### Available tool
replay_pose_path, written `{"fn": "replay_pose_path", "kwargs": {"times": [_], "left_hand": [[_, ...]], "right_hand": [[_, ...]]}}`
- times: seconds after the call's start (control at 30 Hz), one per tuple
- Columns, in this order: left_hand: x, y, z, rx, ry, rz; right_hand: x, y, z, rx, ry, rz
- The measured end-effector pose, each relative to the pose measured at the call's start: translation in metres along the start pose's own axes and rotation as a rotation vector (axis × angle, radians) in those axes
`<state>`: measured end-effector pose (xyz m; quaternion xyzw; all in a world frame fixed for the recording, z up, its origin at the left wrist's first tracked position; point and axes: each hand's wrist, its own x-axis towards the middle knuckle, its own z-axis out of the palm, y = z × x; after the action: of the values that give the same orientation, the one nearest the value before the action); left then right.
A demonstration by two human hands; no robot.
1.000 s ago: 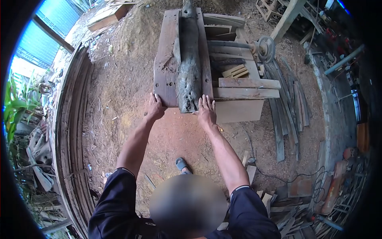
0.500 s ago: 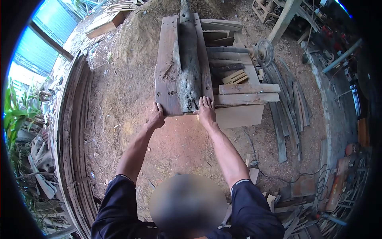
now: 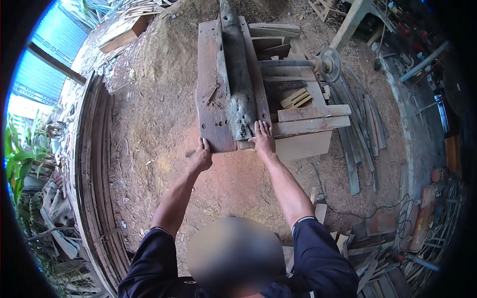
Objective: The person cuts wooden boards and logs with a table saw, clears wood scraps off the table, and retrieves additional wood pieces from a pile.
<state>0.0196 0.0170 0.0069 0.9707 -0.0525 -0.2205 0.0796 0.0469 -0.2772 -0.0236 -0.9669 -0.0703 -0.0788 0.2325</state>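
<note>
A reddish-brown wooden board (image 3: 211, 99) with several holes lies lengthwise in front of me, its near end towards me. On its near left corner my left hand (image 3: 201, 156) takes hold, fingertips on top. A grey, weathered log (image 3: 242, 87) with pitted holes rests along the middle of the board. Beside the log's near end, my right hand (image 3: 264, 141) grips the narrow right-hand strip of board (image 3: 257, 89), fingers laid over its top and thumb towards the log. The undersides of both grips are hidden.
A wooden bench (image 3: 303, 145) with a shaft and a round metal wheel (image 3: 329, 64) stands to the right. Long boards (image 3: 94, 164) are stacked at left. Loose planks (image 3: 350, 134) lie beyond the bench. A cable (image 3: 367, 216) runs over the dirt floor.
The near end of the board has shifted slightly towards me and to the right, turning a little with the log. Both my hands have moved with it, keeping their hold.
</note>
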Motion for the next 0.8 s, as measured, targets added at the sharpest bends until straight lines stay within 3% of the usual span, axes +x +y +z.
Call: {"fn": "replay_pose_path", "kwargs": {"times": [0.2,0.47,0.57,0.63,0.67,0.7,0.77,0.8], "left_hand": [[-0.001,0.005,-0.003,-0.101,-0.016,-0.029],[-0.004,0.004,-0.011,0.016,-0.023,0.028],[0.000,-0.009,-0.017,-0.103,-0.014,0.021],[0.007,-0.027,-0.029,-0.483,0.030,0.238],[0.017,-0.029,-0.044,-0.450,-0.070,0.097],[0.011,-0.017,-0.067,-0.443,-0.087,0.090],[0.030,0.018,-0.109,-0.614,0.142,-0.126],[0.059,0.009,-0.104,-0.582,0.229,-0.058]], "right_hand": [[0.018,0.001,0.000,-0.027,0.021,-0.027],[0.037,0.000,0.001,-0.028,-0.004,0.019],[0.046,0.001,0.000,-0.021,-0.016,0.035],[0.048,0.001,-0.004,-0.010,-0.017,0.035],[0.061,0.001,-0.008,-0.024,-0.039,0.022],[0.054,0.000,-0.007,-0.032,-0.086,0.023],[0.054,0.002,-0.001,-0.022,-0.082,0.027],[0.060,0.004,0.000,-0.017,-0.067,0.017]]}}
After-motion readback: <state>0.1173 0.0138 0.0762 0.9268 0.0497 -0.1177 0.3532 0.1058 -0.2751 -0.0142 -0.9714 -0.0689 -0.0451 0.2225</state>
